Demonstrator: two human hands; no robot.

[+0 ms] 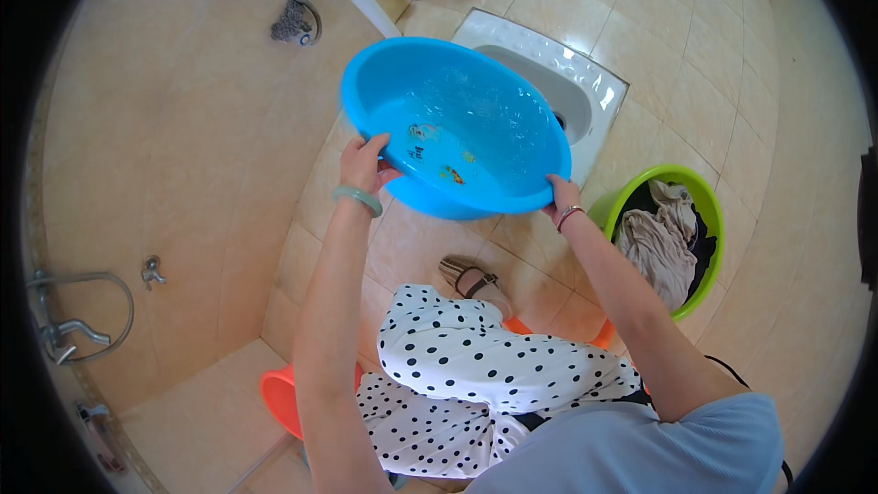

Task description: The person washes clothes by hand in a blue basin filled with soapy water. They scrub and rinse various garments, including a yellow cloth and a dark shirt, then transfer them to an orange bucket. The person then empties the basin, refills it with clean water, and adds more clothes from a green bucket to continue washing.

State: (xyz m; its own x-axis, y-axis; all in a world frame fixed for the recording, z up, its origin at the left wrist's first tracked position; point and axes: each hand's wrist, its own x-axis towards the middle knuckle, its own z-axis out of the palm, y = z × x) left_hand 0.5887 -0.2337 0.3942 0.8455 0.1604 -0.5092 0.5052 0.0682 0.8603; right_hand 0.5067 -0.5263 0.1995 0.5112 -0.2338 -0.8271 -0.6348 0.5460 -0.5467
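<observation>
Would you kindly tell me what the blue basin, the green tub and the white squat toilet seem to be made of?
Blue basin: smooth, glossy plastic, judging by its even colour and rounded rim.
Green tub: probably plastic too, with an even-coloured, smooth rim.
Squat toilet: most likely glazed ceramic, given its white gloss and bright reflections, though enamelled metal can't be ruled out.

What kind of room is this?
Most likely a home bathroom, doubling as a laundry spot: a squat toilet is set in the floor, a mixer tap with a hose is on the wall, and a green bucket holds clothes or cloths.
</observation>
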